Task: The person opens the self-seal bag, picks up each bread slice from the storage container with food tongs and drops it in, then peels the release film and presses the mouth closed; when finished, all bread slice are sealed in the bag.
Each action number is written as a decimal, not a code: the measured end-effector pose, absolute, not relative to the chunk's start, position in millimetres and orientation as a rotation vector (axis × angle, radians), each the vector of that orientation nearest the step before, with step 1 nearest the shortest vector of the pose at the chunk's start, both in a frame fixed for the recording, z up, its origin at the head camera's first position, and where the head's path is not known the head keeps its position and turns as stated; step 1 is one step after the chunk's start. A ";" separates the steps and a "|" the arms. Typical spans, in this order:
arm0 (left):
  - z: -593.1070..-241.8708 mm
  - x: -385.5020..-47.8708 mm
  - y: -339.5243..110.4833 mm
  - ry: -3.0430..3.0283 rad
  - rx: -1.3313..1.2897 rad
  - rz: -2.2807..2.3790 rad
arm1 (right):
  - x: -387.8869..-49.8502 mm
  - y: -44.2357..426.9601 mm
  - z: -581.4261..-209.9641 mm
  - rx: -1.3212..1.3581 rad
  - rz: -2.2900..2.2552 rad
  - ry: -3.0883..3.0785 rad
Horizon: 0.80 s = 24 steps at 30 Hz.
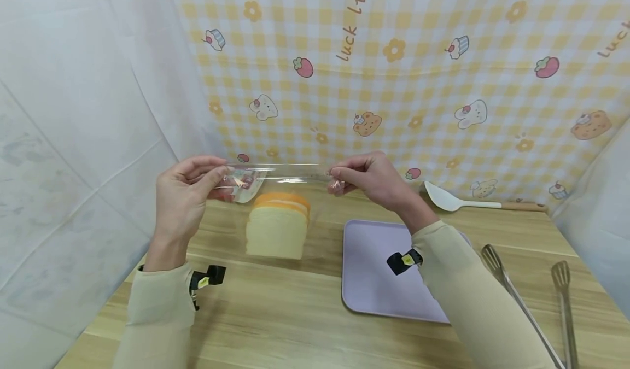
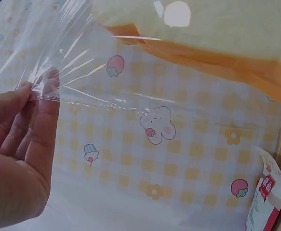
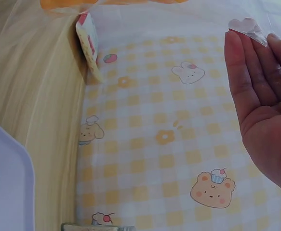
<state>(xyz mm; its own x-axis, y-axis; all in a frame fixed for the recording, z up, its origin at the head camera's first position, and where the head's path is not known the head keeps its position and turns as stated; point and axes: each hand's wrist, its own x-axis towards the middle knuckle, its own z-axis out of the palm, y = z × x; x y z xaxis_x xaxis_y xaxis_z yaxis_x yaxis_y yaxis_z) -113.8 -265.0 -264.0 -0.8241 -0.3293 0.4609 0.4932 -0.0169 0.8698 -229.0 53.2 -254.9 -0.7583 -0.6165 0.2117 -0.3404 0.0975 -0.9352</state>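
Note:
A clear plastic bag (image 1: 295, 173) is stretched taut between both hands. My left hand (image 1: 184, 199) pinches one upper corner between thumb and fingers; in the left wrist view creases fan out from that left hand (image 2: 22, 144). The opposite corner is pinched by my right hand (image 1: 376, 180), whose long fingers look nearly straight in the right wrist view. Below the stretched edge are slices of white bread (image 1: 275, 233) with orange crust, seen through the film and apparently inside the bag. The left wrist view shows the bread (image 2: 212, 29) close up behind the plastic.
A small printed packet (image 1: 252, 193) stands at the back, partly behind the bag. Under the right forearm lies a lilac tray (image 1: 364, 298). Farther right are a white spatula (image 1: 445, 198) with a wooden handle and metal tongs (image 1: 566, 298). A checked cloth (image 1: 394, 95) hangs behind the table.

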 end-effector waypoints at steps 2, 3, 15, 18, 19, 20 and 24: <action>-263.2 -114.1 -264.2 -1.692 -0.164 -1.907 | -228.1 53.3 -255.4 -0.949 -1.731 2.138; -262.9 -114.3 -263.8 -1.686 -0.157 -1.911 | -227.7 53.3 -255.8 -0.948 -1.739 2.135; -264.1 -102.6 -265.6 -1.810 -0.157 -1.882 | -208.1 59.2 -264.2 -0.886 -1.768 2.094; -263.5 -92.5 -267.5 -1.891 -0.155 -1.864 | -199.1 63.1 -265.9 -0.884 -1.732 2.093; -263.0 -88.7 -268.1 -1.915 -0.152 -1.867 | -195.8 64.4 -266.4 -0.878 -1.720 2.087; -262.5 -84.8 -268.7 -1.932 -0.153 -1.876 | -192.3 65.7 -266.9 -0.870 -1.711 2.075; -261.7 -72.1 -271.6 -1.978 -0.183 -1.953 | -178.9 69.5 -269.5 -0.806 -1.732 1.974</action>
<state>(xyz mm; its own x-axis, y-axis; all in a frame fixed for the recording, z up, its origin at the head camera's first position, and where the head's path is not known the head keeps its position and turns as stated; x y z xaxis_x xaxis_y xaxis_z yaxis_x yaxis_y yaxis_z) -72.1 -271.6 -261.7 -0.9290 -0.1539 0.3367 0.3347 0.0391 0.9415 -178.9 69.5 -269.5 -0.7576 -0.6478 0.0793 -0.1630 0.0702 -0.9841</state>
